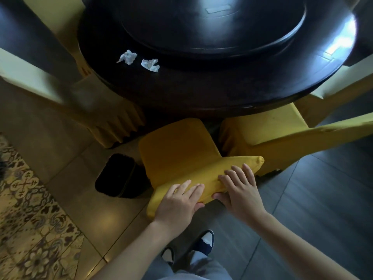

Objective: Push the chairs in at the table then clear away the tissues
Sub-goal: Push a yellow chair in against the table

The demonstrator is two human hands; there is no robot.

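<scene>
- The yellow-covered chair (pixel 177 146) stands at the 6 o'clock edge of the round dark table (pixel 201 93), its seat front just under the table's rim and its backrest top nearest the camera.
- The left hand (pixel 179 201) grips the backrest top: fingers lie over the upper face of the fabric and the thumb is tucked under its near edge.
- The right hand (pixel 240 190) holds the same backrest just to the right of the left one, fingers spread over the top and thumb curled under the near edge, pinching the cover.
- Two crumpled white tissues sit on the table near its 9 o'clock side, close together but apart: the left tissue (pixel 127 57) and the right tissue (pixel 150 65), both just outside the raised turntable (pixel 212 37) in the table's middle.
- A second yellow chair (pixel 268 130) stands at about 4 o'clock of the table, beside the held chair, its seat partly under the rim.
- A paler covered chair (pixel 96 110) with a pleated skirt stands at about 8 o'clock.
- A black bin (pixel 119 176) sits on the floor just left of the held chair.
- A patterned carpet (pixel 30 209) covers the floor at the far left.
- The person's shoes (pixel 205 241) show below the hands on dark floor tiles.
</scene>
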